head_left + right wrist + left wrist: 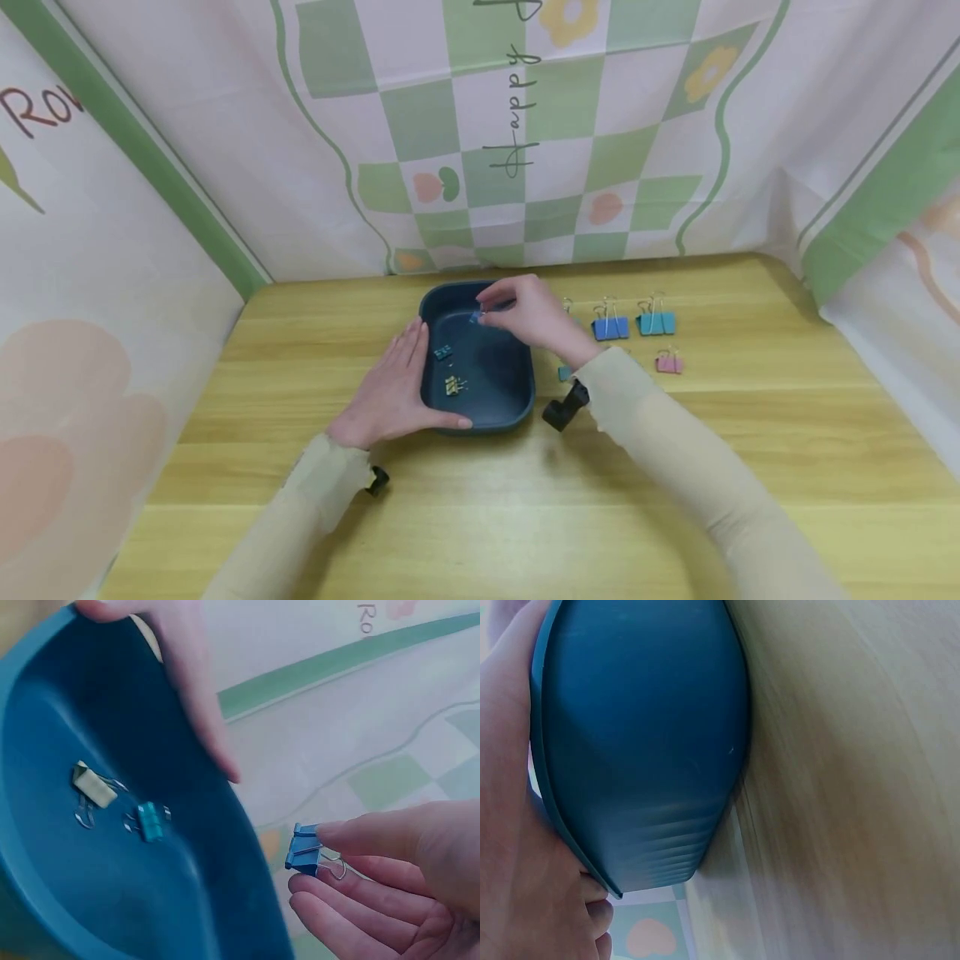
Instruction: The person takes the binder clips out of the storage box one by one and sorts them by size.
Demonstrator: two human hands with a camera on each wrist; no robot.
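A dark blue tray [491, 362] lies on the wooden table. My left hand [390, 387] rests against it, fingers straight along the left rim and thumb stretched along the near rim. Over the tray's far part, my right hand [536, 315] pinches a small blue binder clip [304, 849] between thumb and fingertips; in the right wrist view its wire handles point toward the palm. Inside the tray are a teal binder clip [443, 352] and a pale yellow binder clip [452, 386], apart from each other. The left wrist view shows the tray's outer wall [645, 727].
Right of the tray stand a large blue binder clip [611, 328], a large teal one [657, 323] and a smaller pink one [670, 364]. A small teal clip [564, 373] is partly hidden by the right arm. Patterned cloth [495, 125] hangs behind the table.
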